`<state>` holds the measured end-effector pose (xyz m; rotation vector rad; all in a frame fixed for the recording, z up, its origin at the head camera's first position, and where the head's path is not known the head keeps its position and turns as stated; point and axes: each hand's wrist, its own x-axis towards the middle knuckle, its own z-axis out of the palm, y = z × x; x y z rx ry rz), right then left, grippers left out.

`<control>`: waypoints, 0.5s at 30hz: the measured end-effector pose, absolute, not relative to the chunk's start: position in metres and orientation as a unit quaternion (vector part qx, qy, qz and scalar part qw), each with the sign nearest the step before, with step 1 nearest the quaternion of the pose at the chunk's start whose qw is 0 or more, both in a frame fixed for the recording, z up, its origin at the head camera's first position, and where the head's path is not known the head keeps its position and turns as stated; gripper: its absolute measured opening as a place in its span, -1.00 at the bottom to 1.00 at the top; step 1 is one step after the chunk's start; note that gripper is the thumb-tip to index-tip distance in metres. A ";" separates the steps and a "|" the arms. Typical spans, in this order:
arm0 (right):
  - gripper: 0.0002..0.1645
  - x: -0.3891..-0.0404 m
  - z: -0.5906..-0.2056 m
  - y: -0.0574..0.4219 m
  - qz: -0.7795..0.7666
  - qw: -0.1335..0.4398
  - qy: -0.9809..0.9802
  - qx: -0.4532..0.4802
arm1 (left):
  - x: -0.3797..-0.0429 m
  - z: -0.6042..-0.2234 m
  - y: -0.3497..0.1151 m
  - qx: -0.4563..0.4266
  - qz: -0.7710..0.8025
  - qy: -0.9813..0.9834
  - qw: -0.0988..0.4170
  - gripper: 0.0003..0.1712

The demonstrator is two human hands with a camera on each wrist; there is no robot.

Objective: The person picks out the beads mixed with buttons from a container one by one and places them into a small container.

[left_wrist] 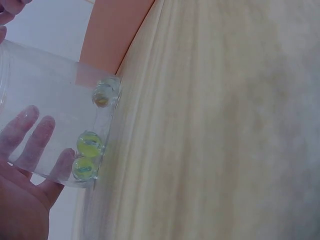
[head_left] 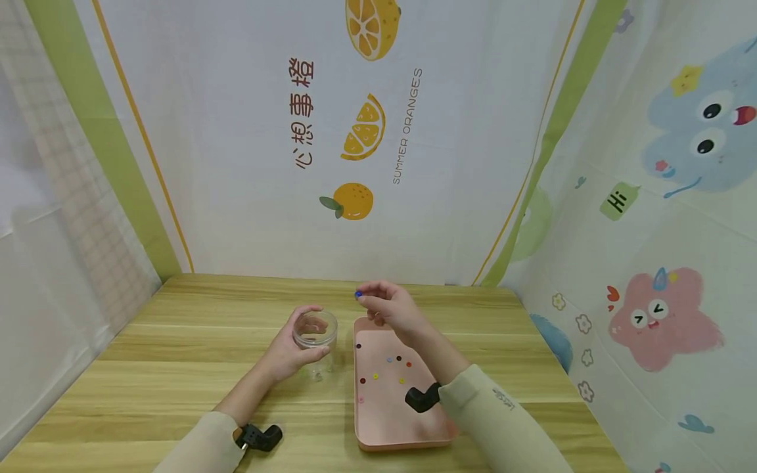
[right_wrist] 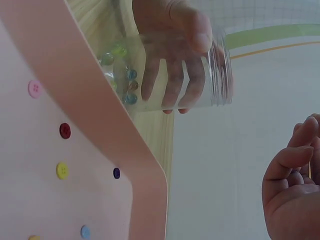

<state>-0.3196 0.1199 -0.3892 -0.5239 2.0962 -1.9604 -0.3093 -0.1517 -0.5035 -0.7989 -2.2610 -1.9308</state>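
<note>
Jar (head_left: 315, 337) stands on table (head_left: 177, 341), just left of tray (head_left: 378, 407).

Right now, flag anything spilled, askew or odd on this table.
Nothing stands out. The clear plastic jar stands upright in the left hand, glass marbles inside; small coloured buttons lie scattered inside the pink tray, none spilled.

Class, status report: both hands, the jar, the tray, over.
Left hand grips clear plastic jar, marbles at its bottom. Right hand pinches small blue button above pink tray. Nothing between button and jar mouth.
</note>
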 end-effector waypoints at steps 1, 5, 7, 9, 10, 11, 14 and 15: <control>-0.65 -0.319 -0.388 0.118 -0.668 0.114 0.713 -0.181 | -0.309 -0.504 -0.152 -0.259 -0.626 -0.735 0.032 -0.09; -0.66 -0.319 -0.388 0.111 -0.666 0.120 0.712 -0.189 | -0.309 -0.504 -0.152 -0.259 -0.625 -0.736 0.032 -0.09; -0.66 -0.317 -0.387 0.108 -0.663 0.121 0.713 -0.193 | -0.309 -0.504 -0.153 -0.260 -0.625 -0.735 0.031 -0.10; -0.67 -0.316 -0.386 0.104 -0.662 0.123 0.713 -0.197 | -0.309 -0.504 -0.153 -0.259 -0.625 -0.735 0.030 -0.10; -0.69 -0.316 -0.386 0.102 -0.661 0.124 0.712 -0.198 | -0.309 -0.504 -0.153 -0.259 -0.625 -0.736 0.030 -0.10; -0.70 -0.315 -0.386 0.100 -0.661 0.126 0.712 -0.201 | -0.309 -0.504 -0.153 -0.258 -0.625 -0.736 0.030 -0.10; -0.72 -0.316 -0.387 0.096 -0.659 0.131 0.711 -0.208 | -0.308 -0.503 -0.152 -0.257 -0.625 -0.737 0.030 -0.10; -0.73 -0.315 -0.388 0.094 -0.657 0.132 0.712 -0.210 | -0.308 -0.503 -0.152 -0.256 -0.625 -0.737 0.029 -0.10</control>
